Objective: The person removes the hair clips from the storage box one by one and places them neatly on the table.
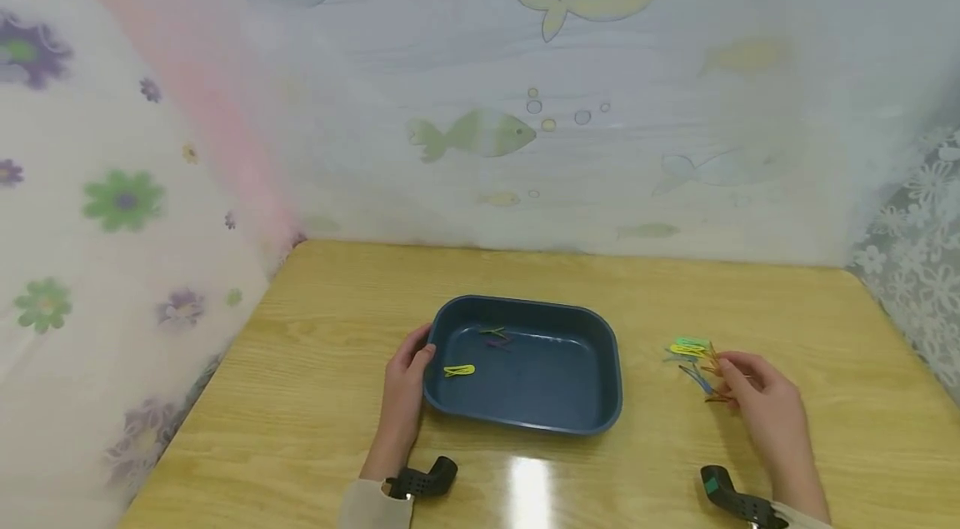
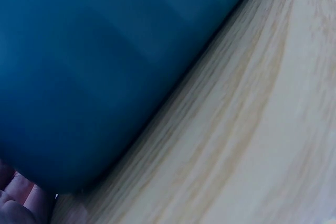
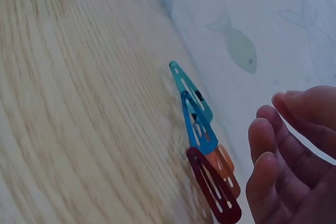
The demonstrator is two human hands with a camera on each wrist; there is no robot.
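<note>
A dark blue tray (image 1: 525, 426) sits on the table. My left hand (image 1: 407, 383) holds its left side, thumb at the rim and fingers along the outer wall. In the left wrist view, fingers (image 2: 26, 200) curl by the tray's corner. Inside lie a yellow snap hair clip (image 1: 459, 371), a green one (image 1: 492, 331) and a purple one (image 1: 498, 342). My right hand (image 1: 765, 396) hovers beside a loose pile of hair clips, with slightly bent fingers. The pile includes a dark red clip (image 3: 214, 184), a blue clip (image 3: 199, 124), a teal clip (image 3: 190, 90) and orange clips (image 3: 226, 169).
The wooden table (image 1: 360, 279) bears the tray in the middle and the clip pile to its right. A fish-patterned curtain (image 1: 465, 204) hangs along the back edge, and a flowered one (image 1: 150, 262) at the left.
</note>
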